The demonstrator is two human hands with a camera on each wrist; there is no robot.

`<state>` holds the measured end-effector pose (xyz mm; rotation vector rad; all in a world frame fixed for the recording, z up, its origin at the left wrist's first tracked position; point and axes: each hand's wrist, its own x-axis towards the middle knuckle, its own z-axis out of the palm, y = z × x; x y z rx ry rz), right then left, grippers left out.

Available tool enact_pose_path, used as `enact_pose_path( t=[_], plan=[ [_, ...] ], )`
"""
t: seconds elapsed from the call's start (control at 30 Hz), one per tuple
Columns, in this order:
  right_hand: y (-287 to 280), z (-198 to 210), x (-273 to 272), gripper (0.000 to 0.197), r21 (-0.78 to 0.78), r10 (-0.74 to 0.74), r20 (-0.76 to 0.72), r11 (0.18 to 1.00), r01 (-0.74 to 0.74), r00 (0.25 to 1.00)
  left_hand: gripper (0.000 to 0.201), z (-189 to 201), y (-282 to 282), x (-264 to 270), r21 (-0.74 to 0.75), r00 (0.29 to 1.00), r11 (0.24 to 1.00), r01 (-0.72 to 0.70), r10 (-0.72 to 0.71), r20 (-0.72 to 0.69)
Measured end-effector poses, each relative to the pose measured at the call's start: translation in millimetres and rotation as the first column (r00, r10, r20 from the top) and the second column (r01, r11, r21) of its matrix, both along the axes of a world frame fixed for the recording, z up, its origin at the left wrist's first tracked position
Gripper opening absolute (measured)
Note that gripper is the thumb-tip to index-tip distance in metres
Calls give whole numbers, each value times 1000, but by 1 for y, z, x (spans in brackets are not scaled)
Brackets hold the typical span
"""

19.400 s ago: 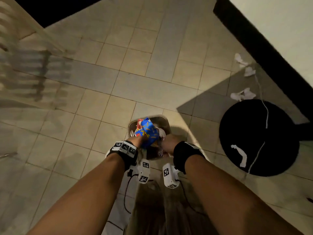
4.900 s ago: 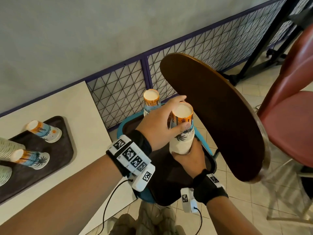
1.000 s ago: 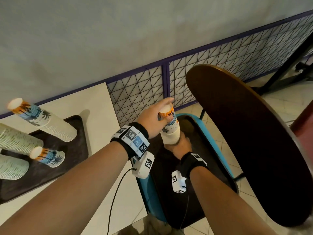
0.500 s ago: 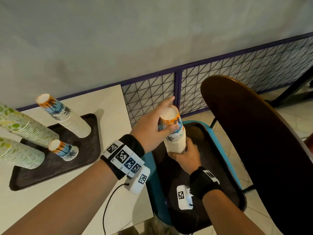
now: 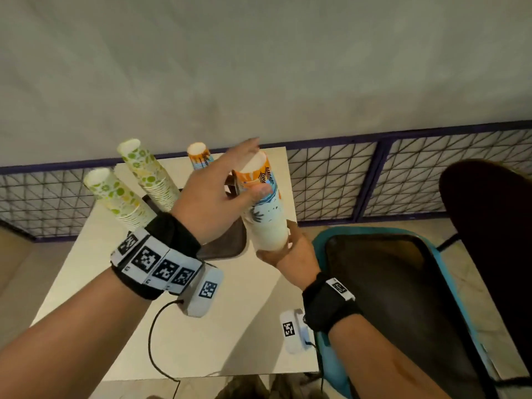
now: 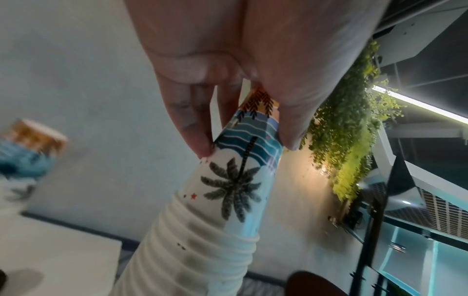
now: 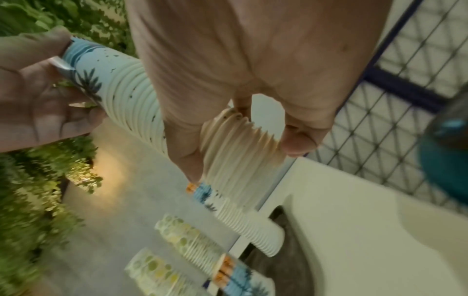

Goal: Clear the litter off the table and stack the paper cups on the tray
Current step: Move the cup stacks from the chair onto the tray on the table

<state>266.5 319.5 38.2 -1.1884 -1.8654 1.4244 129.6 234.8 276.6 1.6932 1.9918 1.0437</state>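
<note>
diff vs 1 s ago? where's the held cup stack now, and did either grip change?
The held cup stack has moved left, from over the blue chair to over the white table, near the dark tray. Nothing was let go: the left hand still pinches the top, the right hand still holds the bottom. The other cup stacks remain on the tray.

Palm-print cup stack (image 5: 263, 203) held upside-down above dark tray (image 5: 227, 243).
</note>
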Motion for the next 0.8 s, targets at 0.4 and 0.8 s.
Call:
enact_pose_path(
  t=[0.4,0.8],
  plan=[
    [-10,25,-236,96,13,136,92,990,-138,986,71,3,-28,-180,24,944,962,-270,270,-190],
    [-9,-46,-285,86,-76,83,344,995,-61,935,67,-99,-3,-252,-133,970,972,-192,168,-175]
  ],
)
